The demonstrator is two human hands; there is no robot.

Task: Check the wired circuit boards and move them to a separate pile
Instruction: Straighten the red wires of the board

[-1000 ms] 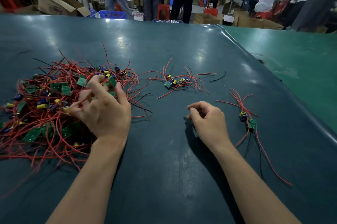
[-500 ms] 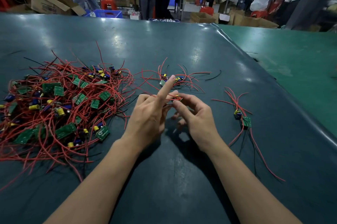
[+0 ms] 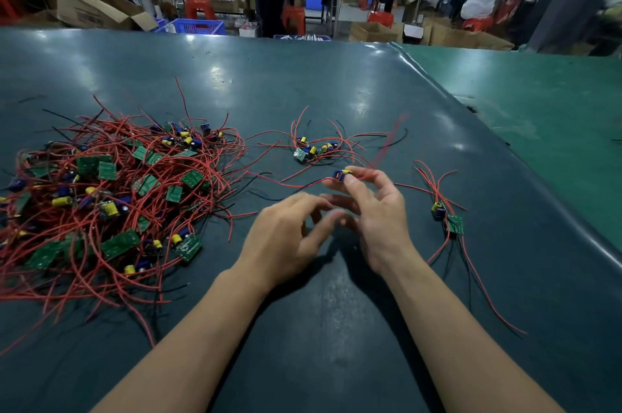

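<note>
pinching a light board (image 3: 342, 174) above the table (image 3: 336, 311) between the piles, the right hand (image 3: 377, 210) grips its body; the left hand (image 3: 286, 231) hangs loose, holding nothing. floppy wires snag, so hold the board.

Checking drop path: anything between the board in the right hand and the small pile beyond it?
Nothing visible. The right hand pinches the small wired circuit board just short of the small pile of red-wired boards; only bare dark green table lies between.
</note>
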